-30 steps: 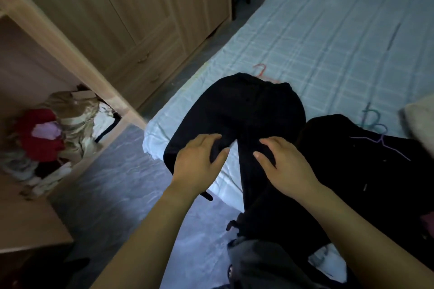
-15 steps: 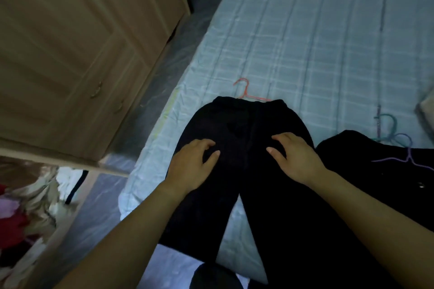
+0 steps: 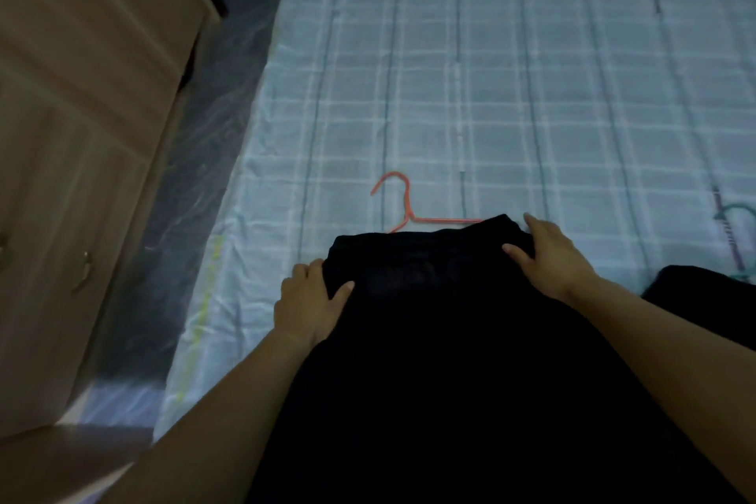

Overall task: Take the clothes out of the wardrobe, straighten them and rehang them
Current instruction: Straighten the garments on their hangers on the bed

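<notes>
Both grips clamped on black trousers (image 3: 450,360) waistband corners, left hand (image 3: 309,301), right hand (image 3: 550,258), arms outstretched over bed (image 3: 491,94)

Left hand (image 3: 307,301): palm down, fingers curled over the near-left corner of the black trousers (image 3: 450,360), thumb on top.
Right hand (image 3: 550,258): palm down, fingers spread, gripping the trousers' far-right corner.
Forearms: bare, both reaching forward.

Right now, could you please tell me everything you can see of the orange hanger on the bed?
The orange hanger looks like thin coated wire. It lies flat on the checked bedsheet, hook pointing away. Only the hook, neck and part of each shoulder arm show; the rest lies hidden under the black garment.
</notes>
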{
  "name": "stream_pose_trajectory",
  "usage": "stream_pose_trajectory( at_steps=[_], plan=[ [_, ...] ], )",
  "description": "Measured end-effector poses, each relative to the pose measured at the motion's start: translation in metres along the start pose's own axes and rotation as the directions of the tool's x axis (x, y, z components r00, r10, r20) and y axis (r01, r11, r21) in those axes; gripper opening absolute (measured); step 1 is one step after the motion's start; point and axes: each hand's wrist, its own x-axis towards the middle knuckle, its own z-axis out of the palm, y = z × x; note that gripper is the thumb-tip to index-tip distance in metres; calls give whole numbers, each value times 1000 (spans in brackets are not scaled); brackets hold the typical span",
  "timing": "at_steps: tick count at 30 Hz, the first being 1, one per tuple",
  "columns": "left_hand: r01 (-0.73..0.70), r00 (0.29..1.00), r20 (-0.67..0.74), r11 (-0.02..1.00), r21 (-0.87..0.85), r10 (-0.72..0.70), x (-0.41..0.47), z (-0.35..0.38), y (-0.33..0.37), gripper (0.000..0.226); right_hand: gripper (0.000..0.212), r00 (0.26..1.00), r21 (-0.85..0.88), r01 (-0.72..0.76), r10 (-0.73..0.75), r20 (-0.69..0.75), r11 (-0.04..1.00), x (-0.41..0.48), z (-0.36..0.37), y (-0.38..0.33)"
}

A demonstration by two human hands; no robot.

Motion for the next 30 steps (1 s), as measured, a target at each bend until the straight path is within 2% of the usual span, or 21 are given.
stream_pose_trajectory(
  at_steps=[3, 8, 13, 17, 22, 27, 30],
  plan=[
    [-28, 995, -92, 998, -49, 23, 2, 19, -6, 59, 54, 999, 13, 20, -20, -40, 1000, 12, 11, 3],
    [-109, 989, -118, 975, -195, 87, -7, 5, -12, 49, 34, 970, 28, 145, -137, -200, 989, 3, 8, -8],
    [-249, 957, -210, 938, -242, 200, -54, -21, 5, 41, 15, 917, 63, 377, -362, -171, 924, -42, -8, -33],
    [-330, 927, -271, 908, -256, 261, -108, -45, 18, 27, 14, 893, 184, 387, -317, -320, 903, -115, -28, -30],
    [-441, 879, -321, 858, -263, 353, -210, -67, 28, 10, 19, 885, 319, 367, -223, -408, 874, -238, -58, -11],
    [-513, 801, -460, 834, -201, 382, -345, -75, 20, 14, 9, 806, 368, 481, -235, -544, 796, -363, -69, 1],
    [-527, 762, -547, 823, -212, 347, -423, -84, 4, 24, 8, 745, 365, 571, -277, -607, 735, -427, -74, -6]
  ],
)
